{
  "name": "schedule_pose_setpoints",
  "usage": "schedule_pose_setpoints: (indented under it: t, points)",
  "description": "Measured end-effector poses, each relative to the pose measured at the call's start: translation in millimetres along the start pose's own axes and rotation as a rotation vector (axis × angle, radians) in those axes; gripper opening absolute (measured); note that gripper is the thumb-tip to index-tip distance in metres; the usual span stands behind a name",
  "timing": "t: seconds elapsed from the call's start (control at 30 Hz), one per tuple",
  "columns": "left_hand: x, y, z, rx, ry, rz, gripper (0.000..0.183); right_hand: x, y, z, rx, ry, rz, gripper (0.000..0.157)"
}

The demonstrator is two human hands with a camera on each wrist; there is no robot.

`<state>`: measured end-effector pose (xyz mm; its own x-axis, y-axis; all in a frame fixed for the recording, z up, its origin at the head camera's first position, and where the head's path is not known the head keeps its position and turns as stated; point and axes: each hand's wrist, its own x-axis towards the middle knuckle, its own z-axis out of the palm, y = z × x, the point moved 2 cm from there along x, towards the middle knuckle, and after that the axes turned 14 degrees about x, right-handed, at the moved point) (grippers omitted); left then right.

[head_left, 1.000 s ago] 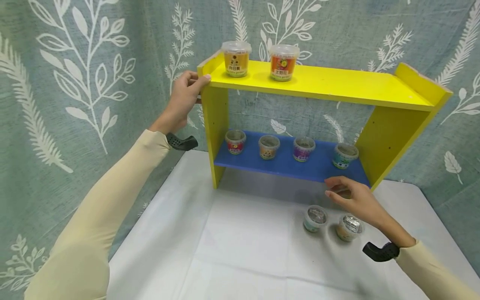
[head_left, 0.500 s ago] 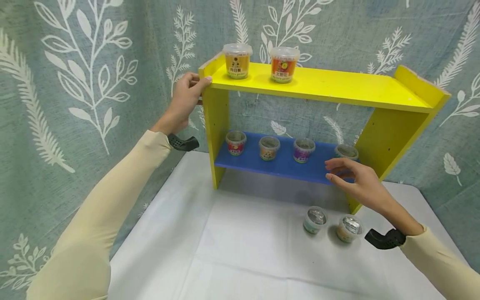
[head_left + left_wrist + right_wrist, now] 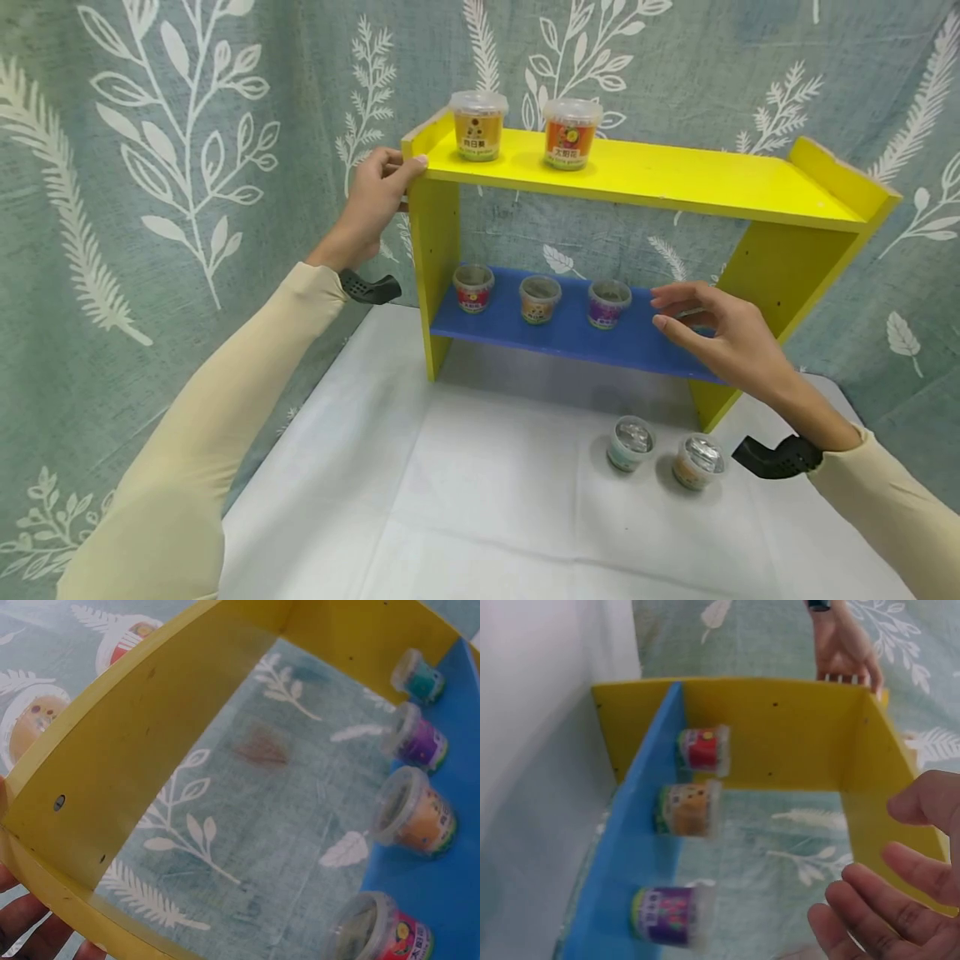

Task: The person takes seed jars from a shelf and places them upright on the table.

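My left hand [image 3: 377, 200] grips the upper left corner of the yellow shelf unit [image 3: 652, 171], thumb on the front edge and fingers behind the side panel. My right hand [image 3: 723, 333] hovers before the right end of the blue shelf board [image 3: 555, 333], fingers loosely bent and holding nothing. It hides the teal cup [image 3: 424, 679], which the left wrist view shows on that board. Beside it stand a purple cup [image 3: 606, 308], an orange cup [image 3: 538, 304] and a red cup [image 3: 472, 293]. Two lidded cups, one yellow [image 3: 478, 133] and one orange-red [image 3: 570, 137], sit on the top board.
On the white table [image 3: 480, 467], below the unit's right half, stand a teal-labelled cup [image 3: 630, 446] and an orange-labelled cup [image 3: 697, 462] with silvery tops. A green leaf-patterned cloth [image 3: 225, 208] hangs behind and at the sides.
My right hand has risen from the front edge of the blue board to above it, now covering the teal cup. My left hand has kept its grip on the unit.
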<state>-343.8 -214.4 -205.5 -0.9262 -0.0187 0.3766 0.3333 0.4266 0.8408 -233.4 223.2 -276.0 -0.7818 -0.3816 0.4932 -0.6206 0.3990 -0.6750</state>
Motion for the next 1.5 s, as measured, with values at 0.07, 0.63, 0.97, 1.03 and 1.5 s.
schedule_pose_setpoints:
  t: [0.07, 0.63, 0.97, 1.03, 1.5]
  points:
    - [-0.4, -0.1, -0.2, 0.007, 0.004, 0.003, 0.036, 4, -5, -0.6, 0.008, 0.008, -0.006, 0.034]
    - [-1.5, 0.8, -0.8, -0.005, 0.007, -0.011, 0.039, 33, -45, -0.8, 0.013, 0.029, -0.081, 0.036]
    - [-0.9, 0.7, 0.6, -0.009, 0.013, -0.010, 0.037, 58, -65, -2.1, 0.003, 0.056, -0.099, 0.034]
    - [-0.2, 0.3, 0.9, -0.002, 0.010, -0.013, 0.038, 63, -67, -1.5, 0.001, 0.058, -0.104, 0.034]
    - [1.0, 0.0, 2.3, -0.007, -0.003, -0.010, 0.040, 108, -83, -1.7, 0.094, 0.128, -0.017, 0.041]
